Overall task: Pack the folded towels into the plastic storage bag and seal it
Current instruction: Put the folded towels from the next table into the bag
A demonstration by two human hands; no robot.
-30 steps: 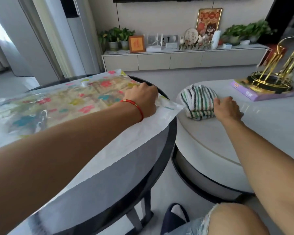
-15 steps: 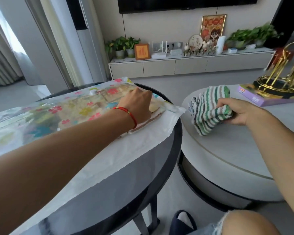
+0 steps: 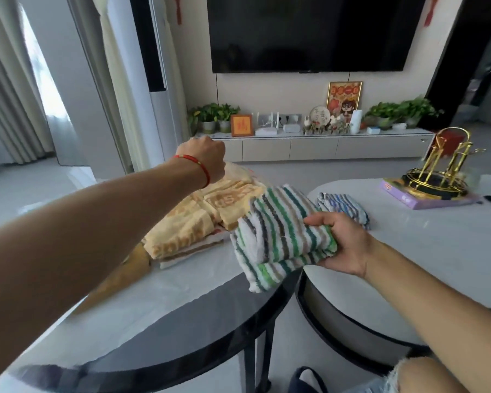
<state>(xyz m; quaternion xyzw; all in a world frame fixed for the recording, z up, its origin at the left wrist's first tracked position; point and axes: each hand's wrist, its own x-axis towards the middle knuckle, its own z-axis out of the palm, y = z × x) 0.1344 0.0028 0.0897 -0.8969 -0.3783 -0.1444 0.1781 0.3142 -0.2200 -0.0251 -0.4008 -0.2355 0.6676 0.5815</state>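
Observation:
My right hand (image 3: 343,242) grips a folded green-and-grey striped towel (image 3: 278,236) and holds it at the mouth of the plastic storage bag (image 3: 187,282), which lies on the dark round table (image 3: 210,336). My left hand (image 3: 207,158) is raised in a fist, lifting the bag's upper flap. Inside the opened bag lie folded yellow towels (image 3: 199,219) on a white one. A blue-striped folded towel (image 3: 343,207) rests on the white table to the right.
The white oval table (image 3: 423,256) stands against the dark one and carries a gold rack (image 3: 442,171) on a purple box (image 3: 425,199). A TV cabinet with plants and ornaments (image 3: 309,137) lines the far wall. My knee and a slipper (image 3: 309,378) show below.
My right hand lifted the green striped towel off the white table and carried it left to the bag's mouth. My left hand rose from the bag, pulling its flap up and exposing the yellow towels.

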